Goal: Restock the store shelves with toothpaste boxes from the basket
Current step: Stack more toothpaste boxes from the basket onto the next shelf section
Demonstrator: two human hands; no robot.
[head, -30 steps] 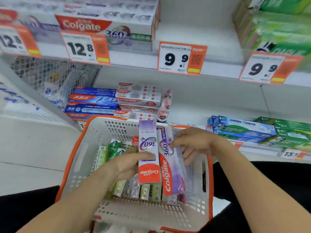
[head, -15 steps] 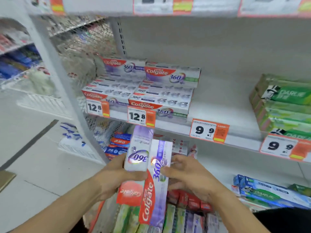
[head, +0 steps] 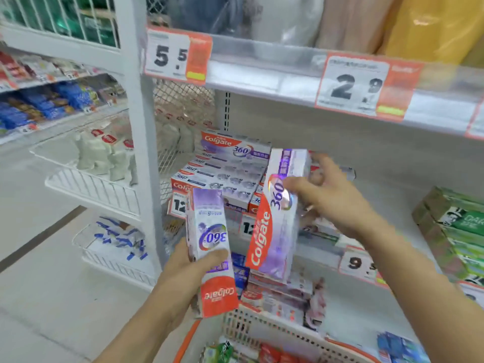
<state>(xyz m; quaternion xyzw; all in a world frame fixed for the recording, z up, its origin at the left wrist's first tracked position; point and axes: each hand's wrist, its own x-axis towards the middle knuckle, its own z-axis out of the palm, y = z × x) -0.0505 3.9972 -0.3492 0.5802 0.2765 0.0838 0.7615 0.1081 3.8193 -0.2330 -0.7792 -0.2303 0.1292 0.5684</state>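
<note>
in front of the colgate 360 stack (head: 227,166), our left hand (head: 183,273) grips one colgate box (head: 212,250) and our right hand (head: 327,195) pinches another (head: 277,218), both above the basket (head: 262,328); we should turn each flat, logo outward, before sliding it on.

basket (head: 262,334) — cut off below | right fingers (head: 324,166) — blurred, grip perhaps loose

Two bare forearms are reaching forward, the left hand (head: 183,273) gripping an upright purple-and-white cardboard toothpaste box (head: 210,251), the right hand (head: 327,197) pinching a second, tilted purple toothpaste box (head: 277,218) higher up.
</note>
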